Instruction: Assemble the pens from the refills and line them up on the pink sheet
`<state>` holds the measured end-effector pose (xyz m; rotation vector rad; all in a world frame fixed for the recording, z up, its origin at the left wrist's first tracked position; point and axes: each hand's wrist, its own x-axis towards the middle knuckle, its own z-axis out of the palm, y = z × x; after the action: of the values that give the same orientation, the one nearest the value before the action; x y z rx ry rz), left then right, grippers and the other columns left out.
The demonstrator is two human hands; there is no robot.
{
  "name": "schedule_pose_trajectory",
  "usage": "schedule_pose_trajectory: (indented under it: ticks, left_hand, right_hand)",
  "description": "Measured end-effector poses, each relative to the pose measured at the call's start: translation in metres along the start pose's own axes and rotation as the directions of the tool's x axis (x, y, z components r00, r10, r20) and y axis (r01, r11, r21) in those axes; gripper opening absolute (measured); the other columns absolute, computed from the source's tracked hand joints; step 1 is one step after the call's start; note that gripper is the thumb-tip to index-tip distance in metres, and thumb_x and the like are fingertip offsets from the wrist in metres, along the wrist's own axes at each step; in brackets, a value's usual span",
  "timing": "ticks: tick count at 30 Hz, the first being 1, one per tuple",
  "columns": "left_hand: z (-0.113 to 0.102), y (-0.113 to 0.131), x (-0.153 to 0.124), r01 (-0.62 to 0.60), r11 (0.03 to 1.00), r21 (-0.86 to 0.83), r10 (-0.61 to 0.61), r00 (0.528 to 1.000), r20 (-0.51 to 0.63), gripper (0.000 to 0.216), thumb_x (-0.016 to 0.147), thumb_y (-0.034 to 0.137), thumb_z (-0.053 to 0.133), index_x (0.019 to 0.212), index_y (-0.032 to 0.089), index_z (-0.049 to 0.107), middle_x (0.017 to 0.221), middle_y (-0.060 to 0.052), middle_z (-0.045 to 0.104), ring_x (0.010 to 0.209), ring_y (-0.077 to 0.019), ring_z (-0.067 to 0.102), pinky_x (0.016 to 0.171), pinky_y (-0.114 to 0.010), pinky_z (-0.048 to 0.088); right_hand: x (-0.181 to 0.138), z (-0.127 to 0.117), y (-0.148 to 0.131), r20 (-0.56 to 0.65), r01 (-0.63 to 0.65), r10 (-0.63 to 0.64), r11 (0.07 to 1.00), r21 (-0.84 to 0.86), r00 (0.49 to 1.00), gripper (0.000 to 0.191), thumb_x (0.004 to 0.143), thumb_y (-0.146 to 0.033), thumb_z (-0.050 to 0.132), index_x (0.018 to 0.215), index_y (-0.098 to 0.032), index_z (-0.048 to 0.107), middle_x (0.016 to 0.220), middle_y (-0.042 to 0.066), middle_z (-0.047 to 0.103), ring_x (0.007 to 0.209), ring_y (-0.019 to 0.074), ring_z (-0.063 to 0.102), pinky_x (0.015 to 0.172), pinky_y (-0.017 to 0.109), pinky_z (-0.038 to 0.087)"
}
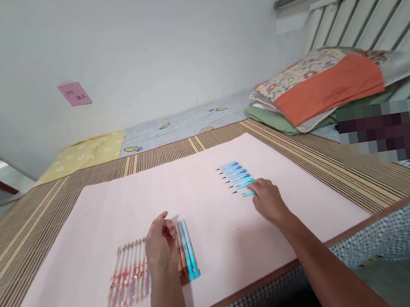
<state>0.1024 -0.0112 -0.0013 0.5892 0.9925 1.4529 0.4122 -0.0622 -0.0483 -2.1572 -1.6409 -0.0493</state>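
My right hand (267, 198) is at the near end of a column of short blue pens (234, 170) with dark tips pointing left. Its fingertips pinch a light-blue pen (248, 193), mostly covered by the hand. Over the left part of the pink sheet, my left hand (161, 239) hovers with its thumb apart and its fingers loosely curled, holding nothing visible. Left of it lies a row of slim pink-and-clear pens (125, 278). On its other side are brown pens (181, 249) and light-blue long pens (189, 248), side by side; my wrist hides part of these rows.
The pink sheet (203, 189) lies on a striped mat (287, 162) over a checked cloth. At the back right, folded orange and floral fabric (329, 83) is stacked against a white slatted headboard (364, 11). A pink note (75, 94) is on the wall.
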Motion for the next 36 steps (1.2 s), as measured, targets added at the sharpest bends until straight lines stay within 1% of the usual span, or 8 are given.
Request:
schedule_pose_trajectory:
  ticks: [7,11,14,17,22,30,33,36]
  left_hand:
    - [0.005,-0.002,-0.003,0.006,1.0,0.013,-0.006,1.0,0.028,0.034,0.062,0.029,0.08,0.089,0.012,0.068,0.055,0.005,0.054,0.047,-0.0073,0.043,0.043,-0.019,0.031]
    - [0.004,-0.004,-0.003,0.012,1.0,0.022,-0.012,0.999,0.033,0.033,0.063,0.029,0.08,0.089,0.012,0.068,0.055,0.005,0.054,0.046,-0.0071,0.043,0.043,-0.019,0.031]
    - [0.004,-0.004,-0.002,0.023,0.999,0.026,-0.024,0.999,0.031,0.033,0.062,0.029,0.081,0.088,0.013,0.068,0.055,0.005,0.055,0.046,-0.0071,0.043,0.043,-0.019,0.031]
    - [0.006,-0.004,-0.003,0.025,0.999,0.031,-0.026,0.999,0.033,0.033,0.062,0.03,0.081,0.087,0.012,0.068,0.055,0.005,0.055,0.047,-0.0071,0.043,0.043,-0.019,0.032]
    - [0.01,-0.008,-0.006,0.005,1.0,0.031,-0.006,0.999,0.039,0.033,0.064,0.03,0.079,0.088,0.011,0.069,0.055,0.004,0.054,0.048,-0.007,0.043,0.044,-0.019,0.032]
    - [0.019,-0.018,-0.011,0.021,0.997,0.072,-0.027,0.996,0.084,0.031,0.067,0.032,0.078,0.088,0.013,0.068,0.055,0.004,0.054,0.047,-0.0071,0.042,0.045,-0.019,0.032]
    - [0.028,-0.024,-0.019,0.034,0.988,0.151,-0.06,0.984,0.166,0.03,0.069,0.035,0.078,0.088,0.013,0.068,0.056,0.004,0.056,0.046,-0.006,0.042,0.045,-0.019,0.031]
    - [0.037,-0.031,-0.026,0.078,0.957,0.279,-0.149,0.958,0.245,0.041,0.068,0.041,0.081,0.096,0.013,0.069,0.073,-0.002,0.068,0.051,-0.0069,0.052,0.048,-0.019,0.036]
  right_hand:
    - [0.003,0.007,0.001,-0.026,0.008,-0.008,1.0,-0.009,1.0,0.052,0.08,0.006,0.044,0.123,-0.016,0.064,0.12,0.013,0.062,0.112,0.0269,0.052,0.086,0.035,0.037]
    - [0.003,0.005,0.0,-0.022,-0.024,0.023,0.999,-0.04,0.999,0.047,0.083,0.005,0.042,0.118,-0.016,0.067,0.116,0.014,0.062,0.105,0.0288,0.053,0.082,0.036,0.037]
    - [0.001,0.003,0.005,-0.054,-0.029,0.032,0.998,0.048,0.998,0.042,0.083,0.005,0.04,0.106,-0.016,0.068,0.114,0.013,0.064,0.103,0.0268,0.056,0.083,0.035,0.039]
    - [-0.002,0.002,0.014,-0.06,-0.028,0.037,0.99,0.138,0.998,0.042,0.088,0.003,0.037,0.111,-0.016,0.067,0.113,0.012,0.068,0.101,0.0253,0.059,0.085,0.035,0.041]
    - [-0.002,0.0,0.023,0.0,-0.038,0.038,0.981,0.19,0.999,0.035,0.093,-0.008,0.041,0.107,-0.018,0.072,0.11,0.011,0.068,0.103,0.0259,0.058,0.089,0.036,0.042]
    - [-0.005,-0.015,0.013,0.107,0.002,-0.035,0.955,0.297,0.994,0.027,0.085,-0.006,0.047,0.088,-0.022,0.069,0.097,0.005,0.07,0.093,0.0228,0.059,0.084,0.036,0.042]
    - [-0.006,-0.017,-0.002,-0.004,0.067,-0.073,0.9,0.432,0.997,0.024,0.088,-0.011,0.047,0.094,-0.021,0.068,0.101,0.006,0.068,0.095,0.0226,0.06,0.085,0.037,0.044]
    - [-0.009,-0.021,-0.03,-0.086,0.156,-0.132,0.765,0.624,0.988,0.024,0.092,-0.017,0.047,0.103,-0.021,0.068,0.102,0.007,0.067,0.094,0.0211,0.061,0.083,0.034,0.047]
